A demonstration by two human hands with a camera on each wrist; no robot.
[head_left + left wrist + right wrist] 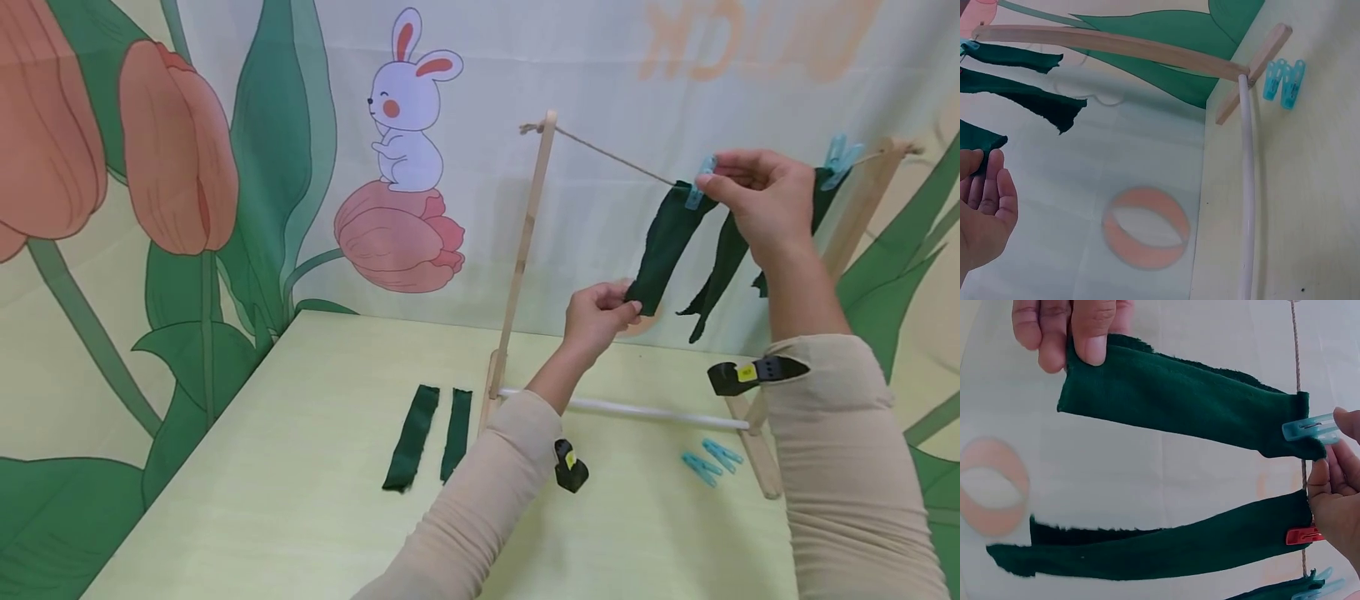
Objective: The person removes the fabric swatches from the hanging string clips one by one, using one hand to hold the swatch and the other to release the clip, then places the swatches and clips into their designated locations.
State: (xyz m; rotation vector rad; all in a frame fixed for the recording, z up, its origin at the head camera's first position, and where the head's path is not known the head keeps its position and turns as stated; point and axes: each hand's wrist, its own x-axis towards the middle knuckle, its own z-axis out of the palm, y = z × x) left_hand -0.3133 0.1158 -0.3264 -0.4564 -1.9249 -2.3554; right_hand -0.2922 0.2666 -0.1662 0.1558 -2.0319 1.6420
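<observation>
A dark green cloth strip [663,246] hangs over the rope [618,156], with a blue clothespin [1310,428] clipped on its top edge. My right hand [776,200] grips at this clothespin, one finger against its handle end and another at the strip's top corner. Down at the lower end of the same strip, my left hand [1094,328] pinches the cloth between thumb and fingers. Beside it hangs a second green strip [1166,553] under a red clothespin [1304,535]. A third green strip [1013,57] hangs nearest the right post, held by blue clothespins [842,158].
The wooden rack has a left post [525,242], a right post [862,208] and a white bar [637,408] low between them. Two blue clothespins [712,461] lie on the table [300,517] near the right foot. Two green strips [412,437] lie left of the rack.
</observation>
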